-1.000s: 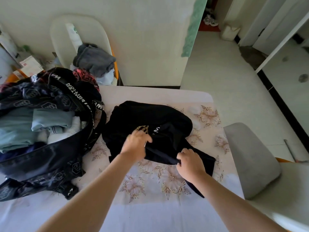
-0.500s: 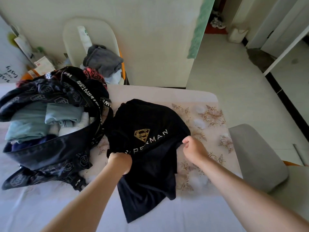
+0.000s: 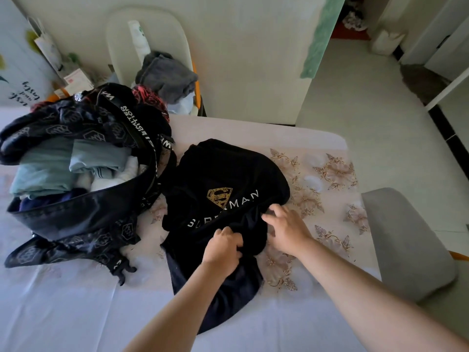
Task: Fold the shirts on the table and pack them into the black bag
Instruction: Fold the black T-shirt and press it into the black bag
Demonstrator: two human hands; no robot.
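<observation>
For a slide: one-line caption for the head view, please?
Left hand grips a black shirt on the table, right hand touching it, beside a packed black bag.

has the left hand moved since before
Yes. The left hand has shifted right across the black shirt, away from the black bag and nearer the right hand.
</observation>
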